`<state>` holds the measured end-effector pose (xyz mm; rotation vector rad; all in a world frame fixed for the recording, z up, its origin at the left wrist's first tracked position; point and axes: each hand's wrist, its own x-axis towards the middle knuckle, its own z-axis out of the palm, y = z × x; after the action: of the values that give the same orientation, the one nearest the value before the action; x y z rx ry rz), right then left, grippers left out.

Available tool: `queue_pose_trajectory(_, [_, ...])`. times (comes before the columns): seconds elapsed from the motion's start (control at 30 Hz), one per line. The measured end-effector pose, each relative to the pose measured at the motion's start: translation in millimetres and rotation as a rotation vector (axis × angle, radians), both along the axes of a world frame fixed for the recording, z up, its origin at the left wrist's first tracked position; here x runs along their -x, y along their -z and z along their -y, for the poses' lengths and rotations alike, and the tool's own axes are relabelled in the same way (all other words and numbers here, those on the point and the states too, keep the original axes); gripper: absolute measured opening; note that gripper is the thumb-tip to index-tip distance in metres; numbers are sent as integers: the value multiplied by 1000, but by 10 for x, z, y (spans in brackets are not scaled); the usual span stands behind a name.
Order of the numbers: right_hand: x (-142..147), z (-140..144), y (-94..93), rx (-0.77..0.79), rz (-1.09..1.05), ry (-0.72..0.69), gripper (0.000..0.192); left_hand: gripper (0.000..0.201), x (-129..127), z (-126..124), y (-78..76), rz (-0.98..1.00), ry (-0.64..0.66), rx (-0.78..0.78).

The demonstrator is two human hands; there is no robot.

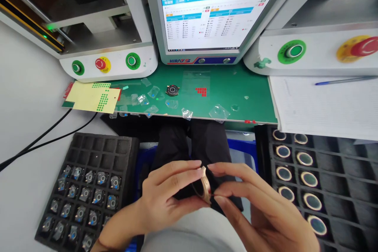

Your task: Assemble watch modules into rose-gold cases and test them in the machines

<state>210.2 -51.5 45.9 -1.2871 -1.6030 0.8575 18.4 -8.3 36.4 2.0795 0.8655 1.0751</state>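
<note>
Both hands meet low in the view, over the lap, on one small ring [204, 186]. The left hand [165, 201] pinches it between thumb and fingers, its grip narrow and closed on the ring's edge; the right hand [260, 208] closes fingertips on the opposite edge. The ring stands on edge, tilted, with its gold rim showing and a dark face turned toward the left palm.

It looks light and rigid, a thin metal band with what seems a glass or lens centre. That centre is probably fragile and easily smudged, and the polished rim likely slippery, so the outer rim is the place to hold, as both grips do now.

Left of the grip lies a dark foam tray [88, 145], its nearer cells filled with small parts and its farther ones bare. Right of it a second tray [348, 173] holds a column of similar rings. Beyond the grip a green surface [254, 94] carries a round part [172, 90] and scraps of clear film. Farthest off stands a lit monitor [212, 12].
</note>
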Motion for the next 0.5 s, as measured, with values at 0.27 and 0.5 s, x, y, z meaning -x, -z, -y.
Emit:
queue_pose_trajectory(0.27, [0,10,9,-3,-28,12,18,30,-37,-17,-10,-22,21,-34])
queue_pose_trajectory(0.5, [33,-3,25,28,-84,45,18,31,-18,-15,8,-24,16,-44])
